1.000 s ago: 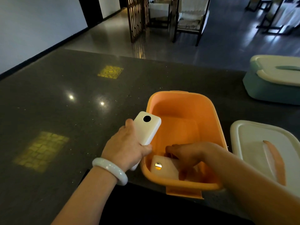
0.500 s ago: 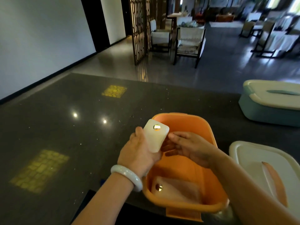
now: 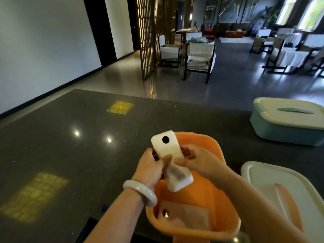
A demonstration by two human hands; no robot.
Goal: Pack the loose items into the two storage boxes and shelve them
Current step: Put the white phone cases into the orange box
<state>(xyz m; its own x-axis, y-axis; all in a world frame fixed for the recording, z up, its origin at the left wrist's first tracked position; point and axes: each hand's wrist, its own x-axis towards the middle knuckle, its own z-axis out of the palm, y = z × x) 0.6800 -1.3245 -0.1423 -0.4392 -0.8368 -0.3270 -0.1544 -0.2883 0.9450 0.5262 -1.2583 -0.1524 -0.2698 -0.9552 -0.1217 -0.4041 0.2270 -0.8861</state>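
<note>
Orange box point(image 3: 219, 199): above it, left hand point(image 3: 149, 170) and right hand point(image 3: 199, 162) each gripped 1 white power bank point(image 3: 167, 146), fingers curled.

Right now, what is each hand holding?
Left hand: grips the white power bank.
Right hand: holds the second white power bank.

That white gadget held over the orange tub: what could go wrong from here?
Two risks, both guesses. The white rounded-rectangular device with a black dot is held above the orange plastic box by the left hand and right hand; a slip could drop it onto the pale flat item already inside. The box also seems near the dark counter edge.
</note>
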